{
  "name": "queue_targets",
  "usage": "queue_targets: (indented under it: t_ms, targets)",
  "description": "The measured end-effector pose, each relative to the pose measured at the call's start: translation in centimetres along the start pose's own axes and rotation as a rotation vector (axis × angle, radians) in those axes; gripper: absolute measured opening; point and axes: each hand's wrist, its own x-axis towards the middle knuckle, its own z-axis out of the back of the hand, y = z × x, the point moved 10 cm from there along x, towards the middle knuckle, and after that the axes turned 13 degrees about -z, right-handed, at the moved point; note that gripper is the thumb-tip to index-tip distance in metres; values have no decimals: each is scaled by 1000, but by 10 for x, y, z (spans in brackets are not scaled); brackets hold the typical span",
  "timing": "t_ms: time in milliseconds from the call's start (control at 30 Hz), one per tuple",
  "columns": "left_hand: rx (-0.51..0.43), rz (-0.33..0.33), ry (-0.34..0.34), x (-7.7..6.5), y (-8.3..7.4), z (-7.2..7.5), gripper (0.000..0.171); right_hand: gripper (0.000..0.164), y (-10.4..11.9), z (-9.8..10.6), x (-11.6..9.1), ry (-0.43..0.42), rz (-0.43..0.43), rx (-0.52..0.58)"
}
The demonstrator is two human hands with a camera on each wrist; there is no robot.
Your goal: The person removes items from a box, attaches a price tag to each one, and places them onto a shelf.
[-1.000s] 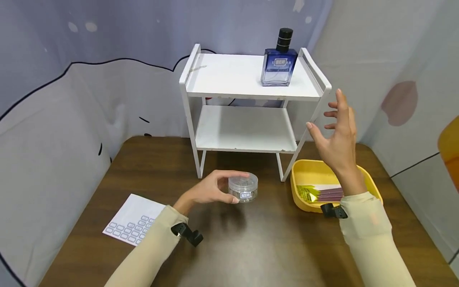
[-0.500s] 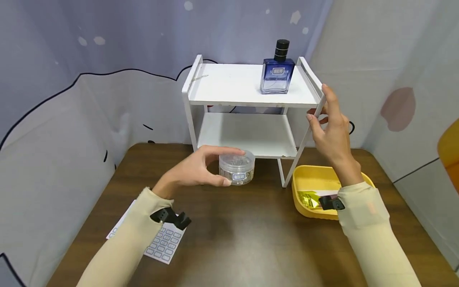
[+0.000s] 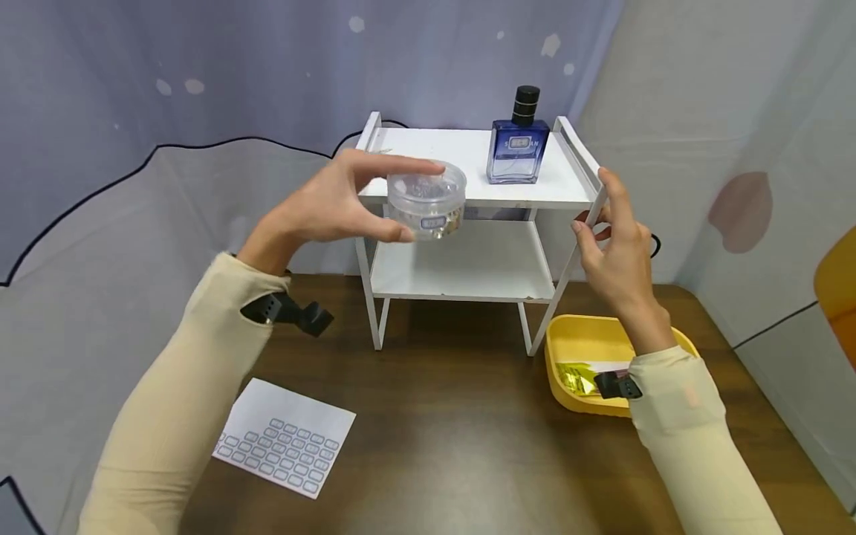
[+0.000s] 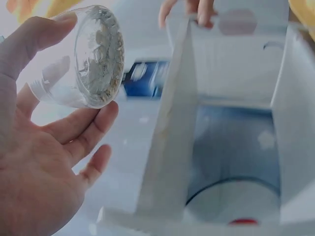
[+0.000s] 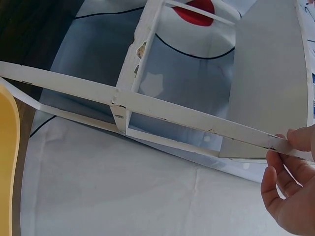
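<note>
My left hand (image 3: 334,200) grips a round clear plastic jar (image 3: 428,204) between thumb and fingers, raised in front of the top shelf's front edge. In the left wrist view the jar (image 4: 101,59) shows small pale and golden bits inside; the head view shows a small blue-framed label on its side. At the right, my right hand (image 3: 618,249) pinches the front right upright of the white two-tier rack (image 3: 461,260). Thumb and fingers of the right hand (image 5: 295,182) close round that thin bar in the right wrist view.
A blue perfume bottle (image 3: 518,152) with a black cap stands on the top shelf's right side. The yellow basket (image 3: 588,331) at right holds shiny wrapped packets. A white label sheet (image 3: 287,438) lies at the table's left. Curtains hang behind.
My left hand has lifted the jar from low over the table up to the top shelf's level. My right hand has moved onto the rack's right upright and taken hold of it.
</note>
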Motion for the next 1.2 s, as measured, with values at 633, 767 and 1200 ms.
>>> queue_targets:
  t_ms: [633, 767, 1200]
  targets:
    - [190, 353, 174, 35, 85, 35, 73, 66, -4, -8, -4, 4, 9, 9]
    - [200, 336, 231, 40, 86, 33, 77, 66, -3, -7, -3, 0, 13, 8]
    - [270, 327, 268, 45, 92, 33, 78, 66, -2, -10, -1, -1, 26, 26]
